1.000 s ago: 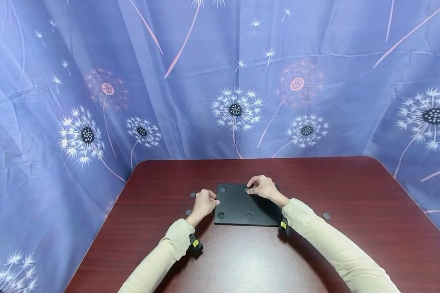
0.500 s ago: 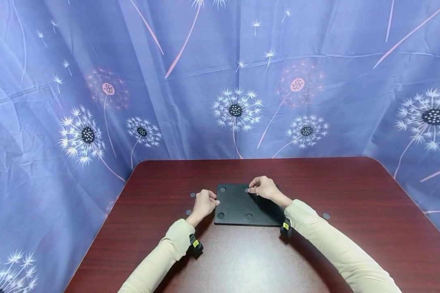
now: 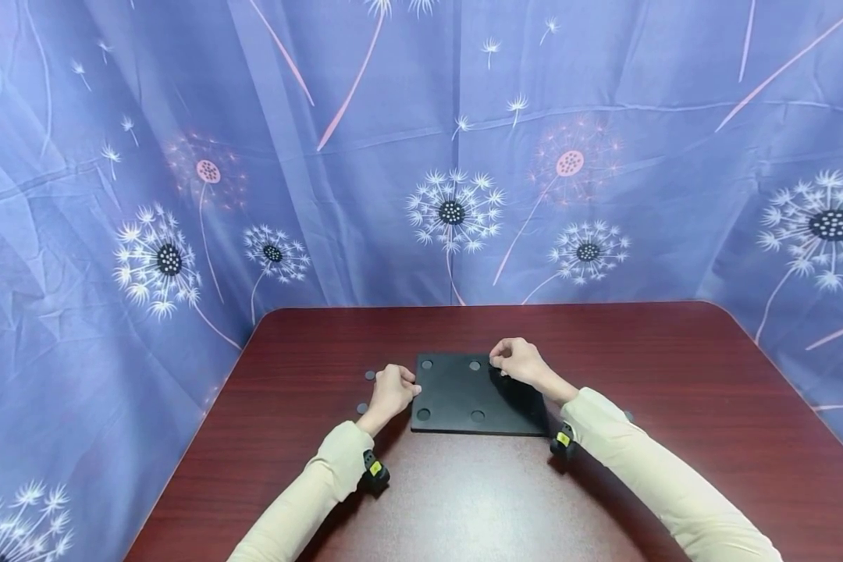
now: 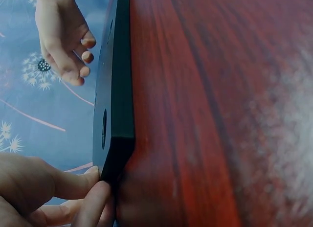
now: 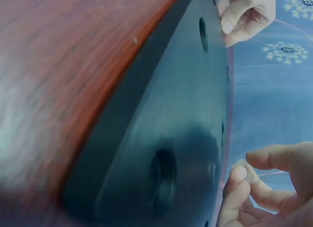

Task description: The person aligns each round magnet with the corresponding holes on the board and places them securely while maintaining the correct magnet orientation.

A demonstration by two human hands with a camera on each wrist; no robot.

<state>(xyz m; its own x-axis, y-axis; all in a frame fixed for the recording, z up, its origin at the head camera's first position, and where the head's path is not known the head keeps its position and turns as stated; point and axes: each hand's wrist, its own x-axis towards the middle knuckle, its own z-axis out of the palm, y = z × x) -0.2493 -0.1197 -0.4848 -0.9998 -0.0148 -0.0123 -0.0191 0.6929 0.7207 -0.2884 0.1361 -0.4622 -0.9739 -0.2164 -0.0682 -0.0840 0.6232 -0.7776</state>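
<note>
A flat black board [image 3: 453, 390] with round recesses lies on the table. My left hand [image 3: 391, 390] pinches its left edge; in the left wrist view, thumb and fingers [image 4: 90, 183] meet at the near corner. Above the far right part of the board hovers my right hand [image 3: 520, 361], its fingers loosely curled; nothing shows between them in the left wrist view. A grey disc [image 3: 474, 365] sits in the far middle recess and another disc [image 3: 427, 364] in the far left one. Two near recesses show as dark rings, the near left recess [image 3: 424, 414] and the near middle recess [image 3: 478, 416].
On the dark red table [image 3: 534, 499], two loose grey discs lie left of the board, a far disc [image 3: 370, 375] and a near disc [image 3: 362, 408]. Another disc [image 3: 628, 415] peeks out behind the right sleeve. A blue patterned curtain [image 3: 365, 195] hangs behind the table.
My right hand has left the disc in the far middle recess and shifted to the right, so that disc now shows fully. The left hand has stayed at the board's edge.
</note>
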